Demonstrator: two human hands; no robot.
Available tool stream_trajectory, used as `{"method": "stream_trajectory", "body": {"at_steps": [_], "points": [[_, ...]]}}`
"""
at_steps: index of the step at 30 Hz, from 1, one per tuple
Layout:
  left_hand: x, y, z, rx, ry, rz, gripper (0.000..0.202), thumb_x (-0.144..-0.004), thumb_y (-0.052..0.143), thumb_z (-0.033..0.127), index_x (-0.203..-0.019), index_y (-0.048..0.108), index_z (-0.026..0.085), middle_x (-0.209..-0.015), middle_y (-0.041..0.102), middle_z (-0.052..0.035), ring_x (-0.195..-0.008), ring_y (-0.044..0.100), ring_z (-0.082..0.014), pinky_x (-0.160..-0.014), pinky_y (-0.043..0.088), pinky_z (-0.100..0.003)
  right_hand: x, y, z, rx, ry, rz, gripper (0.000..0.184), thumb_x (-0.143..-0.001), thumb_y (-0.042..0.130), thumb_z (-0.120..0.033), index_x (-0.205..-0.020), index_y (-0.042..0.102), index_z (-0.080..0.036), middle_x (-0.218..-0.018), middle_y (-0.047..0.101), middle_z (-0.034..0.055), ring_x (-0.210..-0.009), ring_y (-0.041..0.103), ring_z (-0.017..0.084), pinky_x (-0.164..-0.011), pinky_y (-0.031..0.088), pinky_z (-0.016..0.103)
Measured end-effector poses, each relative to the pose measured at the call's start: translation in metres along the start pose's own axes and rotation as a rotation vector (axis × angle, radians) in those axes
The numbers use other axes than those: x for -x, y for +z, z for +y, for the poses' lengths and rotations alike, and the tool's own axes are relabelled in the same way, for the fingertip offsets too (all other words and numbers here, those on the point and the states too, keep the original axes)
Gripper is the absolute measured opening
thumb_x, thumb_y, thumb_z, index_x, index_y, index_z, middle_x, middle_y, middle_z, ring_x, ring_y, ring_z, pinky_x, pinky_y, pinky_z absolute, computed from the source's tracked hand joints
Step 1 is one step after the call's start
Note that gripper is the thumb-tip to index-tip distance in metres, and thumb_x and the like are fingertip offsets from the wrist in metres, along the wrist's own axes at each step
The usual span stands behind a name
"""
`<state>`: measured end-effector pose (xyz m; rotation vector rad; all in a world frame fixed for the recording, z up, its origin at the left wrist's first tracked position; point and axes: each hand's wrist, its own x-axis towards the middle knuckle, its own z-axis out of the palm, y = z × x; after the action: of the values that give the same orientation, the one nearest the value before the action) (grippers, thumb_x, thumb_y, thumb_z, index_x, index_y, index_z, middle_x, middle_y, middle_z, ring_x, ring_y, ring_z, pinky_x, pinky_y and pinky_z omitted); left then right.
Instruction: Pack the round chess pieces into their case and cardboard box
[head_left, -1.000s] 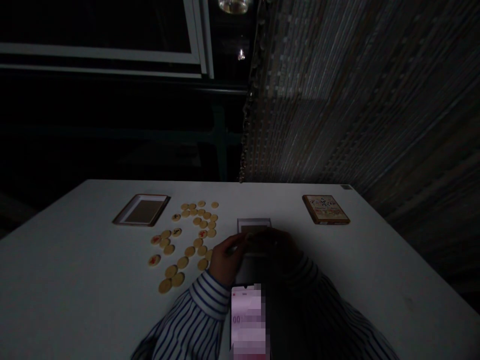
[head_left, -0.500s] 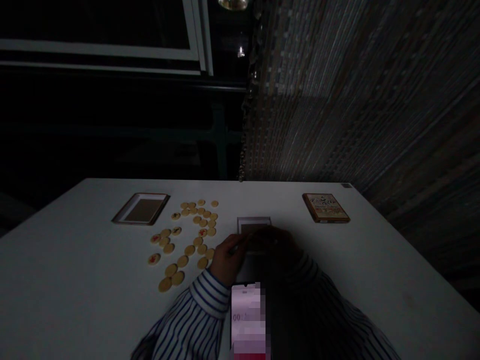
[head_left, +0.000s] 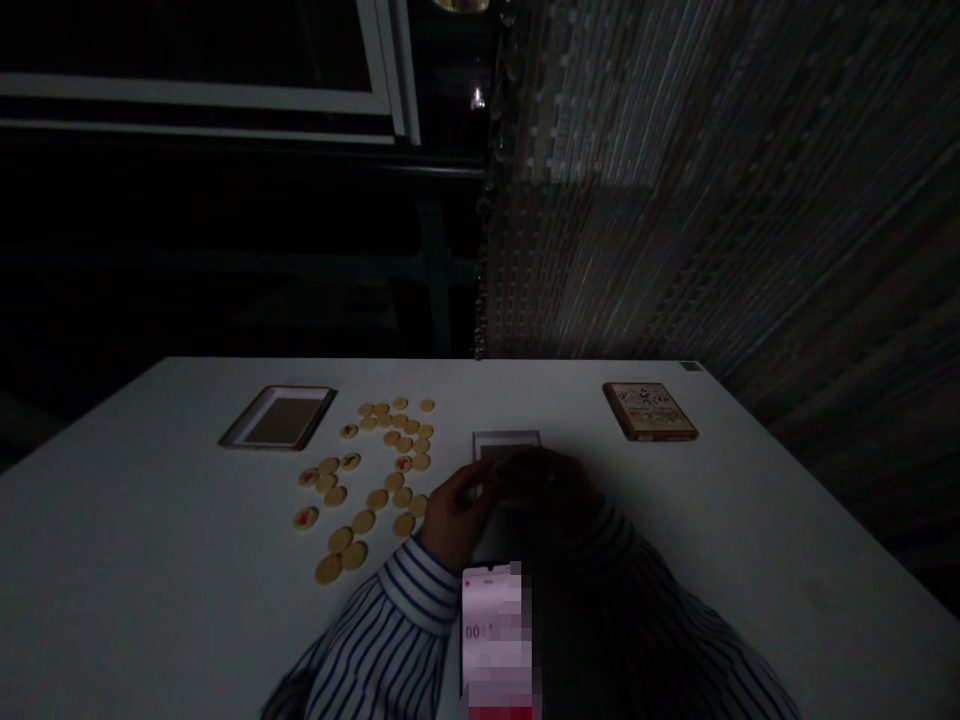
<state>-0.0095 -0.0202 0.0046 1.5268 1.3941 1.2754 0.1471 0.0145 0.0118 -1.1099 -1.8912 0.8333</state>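
Note:
My left hand [head_left: 454, 510] and my right hand [head_left: 559, 485] meet over a small open box [head_left: 506, 438] in the middle of the white table. The fingers of the left hand are pinched together. A small pale shape shows faintly at their tips, too dark to name. My right hand lies in deep shadow with its fingers bent inward, touching or almost touching the left. To the left of my hands lie many round wooden Chinese chess pieces [head_left: 377, 499], most blank side up. Several show red or dark characters, such as the red-marked piece [head_left: 305, 518].
A shallow open box part [head_left: 319, 418] lies at the back left of the table [head_left: 187, 560]. At the back right is a printed box lid [head_left: 649, 411]. A lit phone [head_left: 491, 610] lies between my forearms. Behind hangs a string curtain [head_left: 600, 250].
The view has shifted very slightly. My hands stay over the box, with the fingertips moving a little. The chess pieces on the table lie as before.

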Motion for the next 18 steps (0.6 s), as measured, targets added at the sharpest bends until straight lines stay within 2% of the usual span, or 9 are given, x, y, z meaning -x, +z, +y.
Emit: {"method": "stream_trajectory", "body": {"at_steps": [4,7,11,18], "points": [[0.000,0.000,0.004,-0.002,0.029,0.016,0.027,-0.066,0.058,0.022,-0.092,0.063,0.017,-0.088,0.068,-0.0048,-0.081,0.062,-0.0166,-0.076,0.050,-0.029,0.000,0.002,-0.003,-0.048,0.060,-0.019,0.022,-0.076,0.053,-0.039,-0.085,0.064,-0.022,-0.083,0.067,0.0031,-0.078,0.062,0.017,-0.068,0.051,0.029],[0.000,-0.001,0.007,0.018,0.003,0.045,0.024,-0.067,0.058,0.024,-0.089,0.063,0.016,-0.084,0.069,-0.0049,-0.078,0.063,-0.0160,-0.073,0.051,-0.028,-0.002,0.001,-0.007,-0.014,0.058,-0.067,0.022,-0.076,0.053,-0.040,-0.083,0.065,-0.023,-0.081,0.067,0.0027,-0.076,0.062,0.017,-0.067,0.051,0.029],[-0.001,0.000,0.005,0.088,-0.034,0.047,0.024,-0.067,0.058,0.024,-0.089,0.062,0.015,-0.084,0.069,-0.0054,-0.078,0.063,-0.0157,-0.072,0.051,-0.026,-0.003,0.000,-0.010,0.041,0.064,-0.042,0.023,-0.075,0.053,-0.040,-0.081,0.066,-0.022,-0.078,0.068,0.0033,-0.073,0.063,0.018,-0.063,0.052,0.030],[-0.001,-0.001,0.004,0.140,-0.095,0.061,0.023,-0.067,0.060,0.029,-0.085,0.065,0.015,-0.083,0.069,-0.0059,-0.079,0.063,-0.0167,-0.073,0.051,-0.027,-0.001,0.004,-0.004,-0.012,0.055,-0.050,0.026,-0.075,0.053,-0.036,-0.095,0.061,-0.022,-0.089,0.067,0.0035,-0.083,0.062,0.017,-0.073,0.052,0.031]]}}
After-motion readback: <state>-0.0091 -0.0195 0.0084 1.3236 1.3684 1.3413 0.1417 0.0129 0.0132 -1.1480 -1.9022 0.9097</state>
